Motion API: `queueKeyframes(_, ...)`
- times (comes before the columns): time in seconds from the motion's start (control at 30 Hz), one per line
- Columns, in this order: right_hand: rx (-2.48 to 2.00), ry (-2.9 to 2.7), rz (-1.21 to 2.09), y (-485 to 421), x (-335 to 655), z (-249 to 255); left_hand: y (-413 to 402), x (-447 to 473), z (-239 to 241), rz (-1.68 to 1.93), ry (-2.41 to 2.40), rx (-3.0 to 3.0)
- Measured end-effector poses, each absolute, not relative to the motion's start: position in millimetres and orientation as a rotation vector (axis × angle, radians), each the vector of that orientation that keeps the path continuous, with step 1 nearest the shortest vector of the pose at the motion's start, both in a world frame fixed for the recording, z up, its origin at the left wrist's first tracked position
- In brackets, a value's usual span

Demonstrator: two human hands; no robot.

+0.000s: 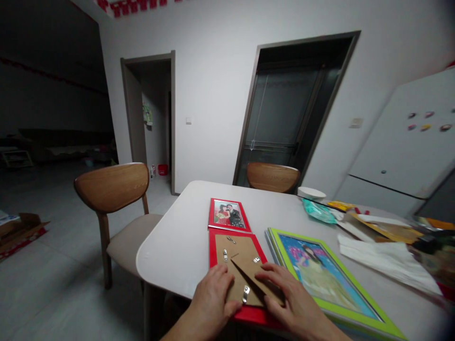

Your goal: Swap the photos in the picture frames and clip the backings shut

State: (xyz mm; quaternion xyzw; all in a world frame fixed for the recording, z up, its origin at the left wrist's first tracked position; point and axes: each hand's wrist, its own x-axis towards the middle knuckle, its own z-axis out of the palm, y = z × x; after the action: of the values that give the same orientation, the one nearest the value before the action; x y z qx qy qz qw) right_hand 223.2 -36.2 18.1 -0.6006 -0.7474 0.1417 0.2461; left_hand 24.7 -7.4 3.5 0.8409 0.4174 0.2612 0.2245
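A red picture frame (213,246) lies face down near the table's front edge, its brown backing board (245,246) upward. Small metal clips sit around the board. A brown stand flap (261,279) is lifted slightly, with a dark gap under its left edge. My left hand (212,296) holds the frame's lower left side, fingers curled on the board and thumb near the bottom edge. On the lower right, my right hand (293,296) has its fingers and thumb on the flap and frame. The undersides of both hands are hidden.
Beyond it lies another red frame with a couple's photo (227,215). To the right are stacked frames, a green one (320,274) on top. Farther right are white paper (387,263), a teal bag (318,211) and a white bowl (311,193). Wooden chairs (115,187) stand around the table.
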Motion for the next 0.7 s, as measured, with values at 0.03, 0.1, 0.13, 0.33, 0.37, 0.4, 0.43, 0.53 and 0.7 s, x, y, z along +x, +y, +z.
queueKeyframes(0.03, -1.657, -2.043, 0.368, -35, 224, 15, -7, 26, 3, 0.725, 1.140, 2.327)
queueKeyframes(0.1, -1.677, -2.061, 0.331, -33, 222, 9, -5, 26, 4, 0.736, 1.124, 2.345)
queueKeyframes(0.13, -1.680, -2.072, 0.308, -33, 220, 6, -5, 26, 5, 0.736, 1.123, 2.356)
queueKeyframes(0.33, -1.636, -2.143, 0.233, -31, 207, 1, -5, 12, -1, 0.673, 1.144, 2.365)
queueKeyframes(0.37, -1.626, -2.161, 0.242, -29, 206, 2, -5, 9, -3, 0.641, 1.146, 2.364)
queueKeyframes(0.4, -1.619, -2.174, 0.249, -27, 206, 3, -5, 6, -4, 0.610, 1.145, 2.365)
queueKeyframes(0.43, -1.619, -2.178, 0.248, -24, 206, 4, -4, 4, -5, 0.586, 1.143, 2.367)
queueKeyframes(0.53, -1.674, -2.143, 0.169, -11, 207, 5, -2, -1, -5, 0.581, 1.138, 2.378)
queueKeyframes(0.7, -1.816, -2.084, -0.001, 9, 206, -2, -2, -1, -6, 0.604, 1.150, 2.401)
